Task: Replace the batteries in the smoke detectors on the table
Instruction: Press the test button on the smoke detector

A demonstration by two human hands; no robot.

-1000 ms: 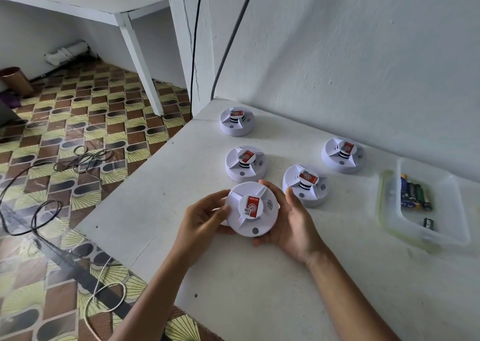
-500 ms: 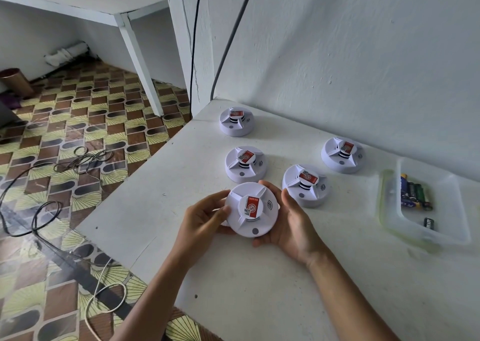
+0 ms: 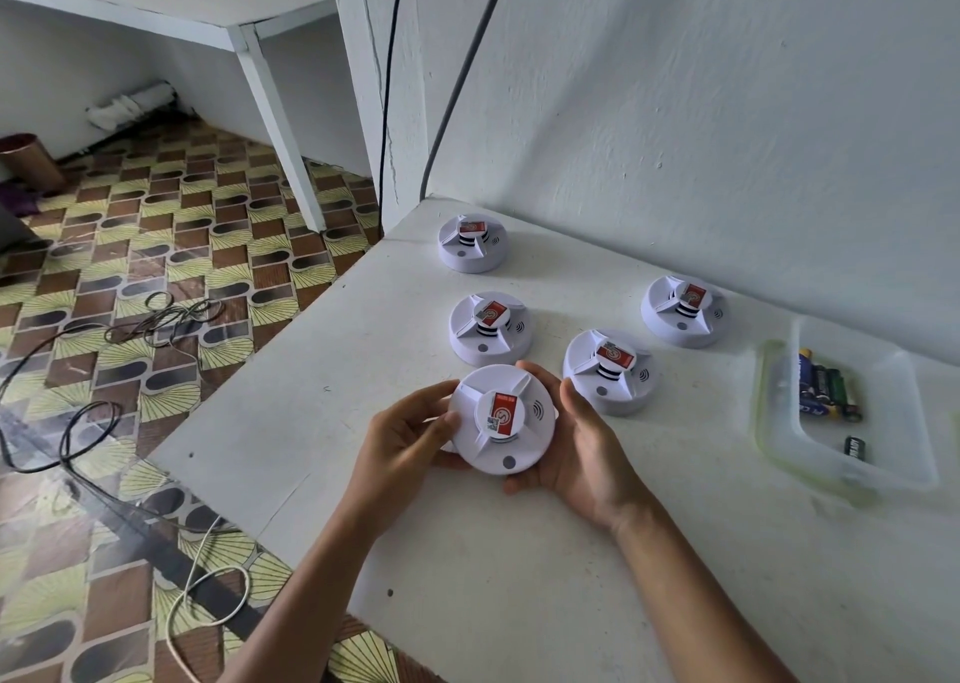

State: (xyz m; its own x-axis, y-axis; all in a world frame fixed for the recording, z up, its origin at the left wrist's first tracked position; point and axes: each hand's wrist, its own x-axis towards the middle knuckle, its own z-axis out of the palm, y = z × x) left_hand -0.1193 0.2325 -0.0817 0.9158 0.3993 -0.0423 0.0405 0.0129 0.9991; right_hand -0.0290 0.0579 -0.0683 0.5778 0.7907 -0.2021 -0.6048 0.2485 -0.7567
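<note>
Floor [image 3: 130, 277] left of the table: patterned tiles, loose cables [image 3: 78, 370].

Table [image 3: 519, 604], white, set against the wall [image 3: 727, 110].

Left hand [image 3: 402, 440]: near the table's left edge, fingers curled against the left rim of the held detector [image 3: 501, 419], thumb tip on its top face.

Held detector: between both hands, over the table toward the front left, face up, red label showing. Cannot tell whether it rests on the table or is lifted just clear.

Right hand [image 3: 582, 453]: cups the detector's right side and underside, fingers wrapped behind the far rim, thumb along the right edge.

Four more detectors sit behind: one at the back left corner [image 3: 471, 243], one just behind the held unit [image 3: 490, 328], one just beside the right hand [image 3: 609, 372], one nearer the wall [image 3: 683, 310].

Right edge: clear tray [image 3: 893, 464] with loose batteries [image 3: 826, 386]; one battery [image 3: 855, 447] lies apart from the rest.

Handling, as judged: light, stiff plastic shell, smooth and likely a little slippery. The rim is the place to hold; the raised centre cage looks thinner and best not squeezed. The battery bay is probably underneath, so likely hold one half at the rim and twist the other. No detector looks opened yet.
</note>
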